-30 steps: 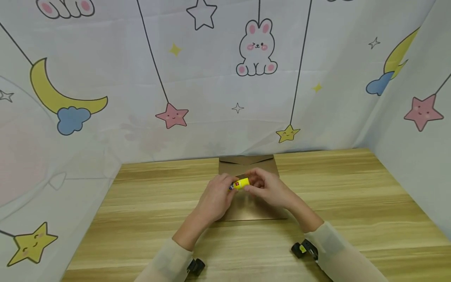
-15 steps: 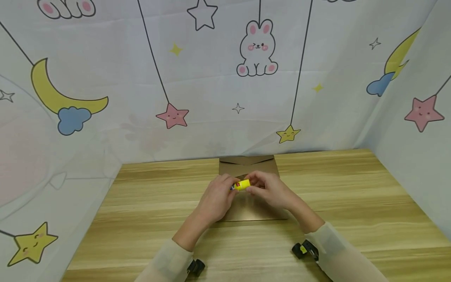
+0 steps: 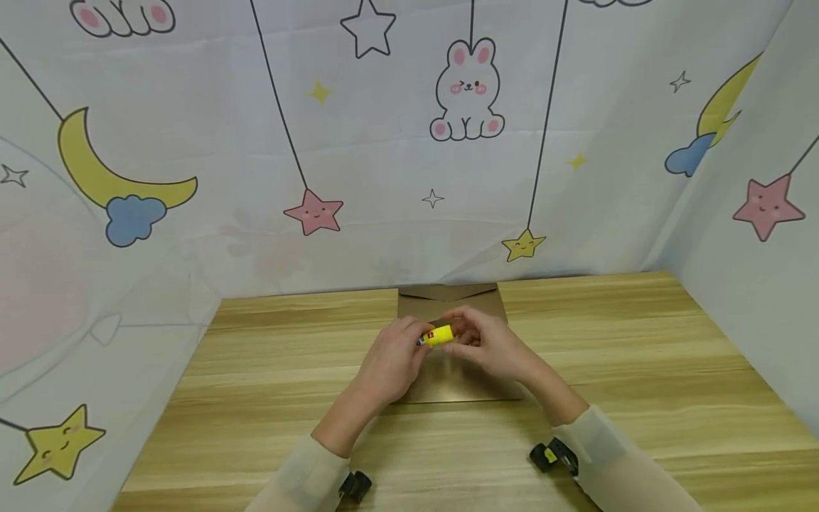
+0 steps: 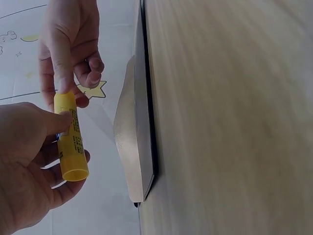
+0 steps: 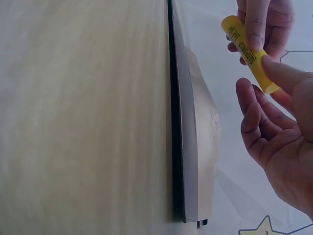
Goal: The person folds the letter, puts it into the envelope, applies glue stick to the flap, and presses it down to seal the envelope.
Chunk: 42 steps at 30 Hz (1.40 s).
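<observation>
A yellow glue stick (image 3: 438, 335) with a small red label is held above the table between both hands. My left hand (image 3: 392, 359) pinches its middle between thumb and fingers, as the left wrist view shows. At the stick's other end, my right hand (image 3: 491, 344) has its thumb (image 5: 286, 73) on the tube and its index finger behind it. The remaining right fingers curl loosely away from the stick. Below the hands lies a brown envelope (image 3: 467, 380), its middle partly hidden by them; in the wrist views its flap (image 4: 128, 132) stands a little raised.
The wood-grain table (image 3: 275, 355) reaches back to a white cloth (image 3: 384, 156) printed with stars, moons and rabbits. More cloth hangs at both sides. Black wrist cameras (image 3: 355, 486) sit at the sleeve cuffs.
The right thumb and fingers have shifted slightly around the end of the glue stick. My left hand, the stick and the envelope stay nearly in place.
</observation>
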{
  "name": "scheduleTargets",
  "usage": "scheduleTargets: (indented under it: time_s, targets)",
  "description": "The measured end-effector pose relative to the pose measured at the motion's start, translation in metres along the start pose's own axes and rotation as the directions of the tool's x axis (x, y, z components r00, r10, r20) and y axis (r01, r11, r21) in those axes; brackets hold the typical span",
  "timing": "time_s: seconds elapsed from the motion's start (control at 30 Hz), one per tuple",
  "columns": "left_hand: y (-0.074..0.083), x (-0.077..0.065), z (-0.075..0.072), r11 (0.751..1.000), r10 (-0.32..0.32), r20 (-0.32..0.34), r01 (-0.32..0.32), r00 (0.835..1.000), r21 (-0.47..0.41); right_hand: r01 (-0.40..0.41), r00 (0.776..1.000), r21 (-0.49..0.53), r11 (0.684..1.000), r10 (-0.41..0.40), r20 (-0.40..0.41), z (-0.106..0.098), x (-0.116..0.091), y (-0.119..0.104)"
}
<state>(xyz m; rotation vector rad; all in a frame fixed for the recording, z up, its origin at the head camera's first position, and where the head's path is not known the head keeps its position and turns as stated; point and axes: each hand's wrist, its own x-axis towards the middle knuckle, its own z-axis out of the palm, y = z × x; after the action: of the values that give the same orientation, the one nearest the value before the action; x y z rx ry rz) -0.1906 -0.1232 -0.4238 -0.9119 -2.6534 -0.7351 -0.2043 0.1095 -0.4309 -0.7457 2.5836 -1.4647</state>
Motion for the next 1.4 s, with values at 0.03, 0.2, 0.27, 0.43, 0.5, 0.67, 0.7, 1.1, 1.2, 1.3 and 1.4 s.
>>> scheduleTargets:
  time_s: [0.03, 0.2, 0.27, 0.43, 0.5, 0.67, 0.7, 1.1, 1.2, 1.3, 1.4]
  targets:
    - [-0.0001, 0.0, 0.0, 1.0, 0.0, 0.0, 0.0, 1.0, 0.0, 0.008, 1.0, 0.0, 1.0, -0.008, -0.001, 0.0001, -0.0001, 0.0]
    - [-0.0007, 0.0002, 0.0008, 1.0, 0.01, 0.001, -0.01, 1.0, 0.0, 0.012, 1.0, 0.021, 1.0, -0.012, 0.003, -0.0003, -0.0003, 0.0003]
    - [-0.0007, 0.0003, 0.001, 1.0, 0.012, 0.0, -0.012, 1.0, -0.003, 0.011, 1.0, 0.019, 1.0, -0.011, 0.01, -0.0007, 0.0, 0.0006]
    - [0.0, 0.0004, 0.0004, 1.0, 0.012, -0.001, -0.012, 1.0, -0.006, 0.004, 0.999, 0.001, 1.0, -0.004, 0.032, -0.0014, 0.0002, 0.0012]
    - [0.0003, 0.0003, 0.0, 1.0, 0.014, 0.001, -0.014, 1.0, -0.003, -0.01, 0.999, 0.003, 1.0, 0.009, 0.037, -0.0013, -0.0002, 0.001]
    - [0.0009, 0.0006, -0.0014, 1.0, 0.012, -0.005, -0.012, 1.0, 0.002, -0.024, 0.999, 0.005, 1.0, 0.024, 0.021, -0.0002, 0.0, -0.0009]
    - [0.001, 0.0006, -0.0018, 1.0, 0.012, -0.007, -0.012, 1.0, 0.001, -0.015, 1.0, 0.0, 1.0, 0.015, 0.016, -0.0001, 0.0, -0.0015]
    - [0.0011, 0.0005, -0.0014, 1.0, 0.012, -0.001, -0.012, 1.0, 0.006, 0.019, 1.0, 0.018, 1.0, -0.019, 0.006, -0.0004, -0.0011, -0.0037]
    - [0.0012, 0.0005, -0.001, 1.0, 0.02, -0.018, -0.02, 1.0, 0.004, 0.013, 1.0, 0.015, 1.0, -0.014, 0.026, -0.001, -0.0012, -0.0032]
    - [0.0013, 0.0005, -0.0001, 0.999, 0.032, -0.03, -0.032, 0.999, 0.006, -0.003, 0.999, 0.001, 1.0, 0.003, 0.039, -0.0014, -0.0012, -0.0028]
    - [0.0015, 0.0005, 0.0007, 0.999, 0.037, -0.032, -0.036, 0.999, 0.011, -0.033, 0.999, -0.004, 0.999, 0.033, 0.041, -0.0009, -0.0012, -0.003]
